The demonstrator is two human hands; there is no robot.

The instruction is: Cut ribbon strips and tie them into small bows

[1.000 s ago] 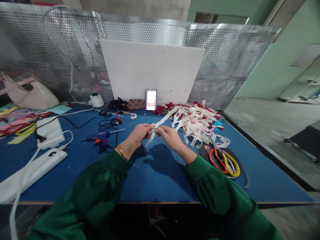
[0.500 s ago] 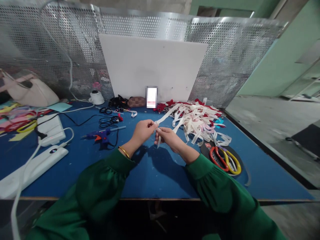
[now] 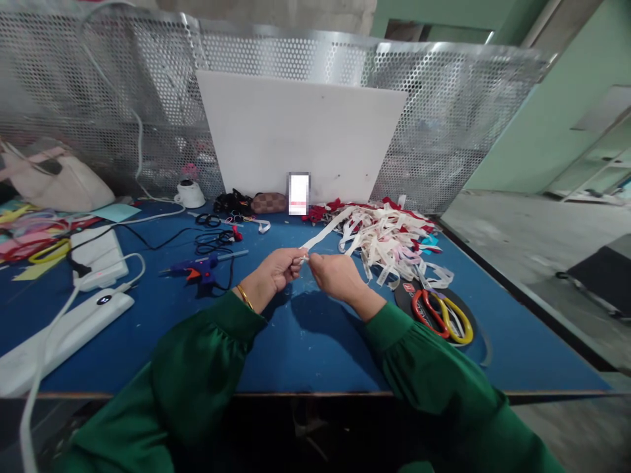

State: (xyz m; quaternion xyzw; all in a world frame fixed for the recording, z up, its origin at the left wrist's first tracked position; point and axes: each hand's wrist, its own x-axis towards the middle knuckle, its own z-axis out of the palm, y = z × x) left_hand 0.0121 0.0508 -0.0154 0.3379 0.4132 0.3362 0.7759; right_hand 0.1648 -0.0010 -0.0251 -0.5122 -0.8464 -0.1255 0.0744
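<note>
Over the middle of the blue table, my left hand (image 3: pixel 279 269) and my right hand (image 3: pixel 336 276) meet at the fingertips, both closed on a white ribbon (image 3: pixel 325 231). A small folded or knotted bit of it shows between the fingers; its exact shape is too small to make out. From there the ribbon runs up and right into a tangled pile of white, cream and red ribbons (image 3: pixel 389 236). A second strand leads from beside my right hand into the same pile.
Scissors with red and yellow handles (image 3: pixel 444 318) lie on a dark disc at the right. Left of my hands is a blue glue gun (image 3: pixel 200 268). A white power strip (image 3: pixel 64 338) and cables lie further left. A phone (image 3: pixel 298 194) leans against the white board (image 3: pixel 305 131).
My left hand has turned and dropped slightly, its fingers curling more. My right hand has rolled over, back upward, and the ribbon end that hung below it no longer shows.
</note>
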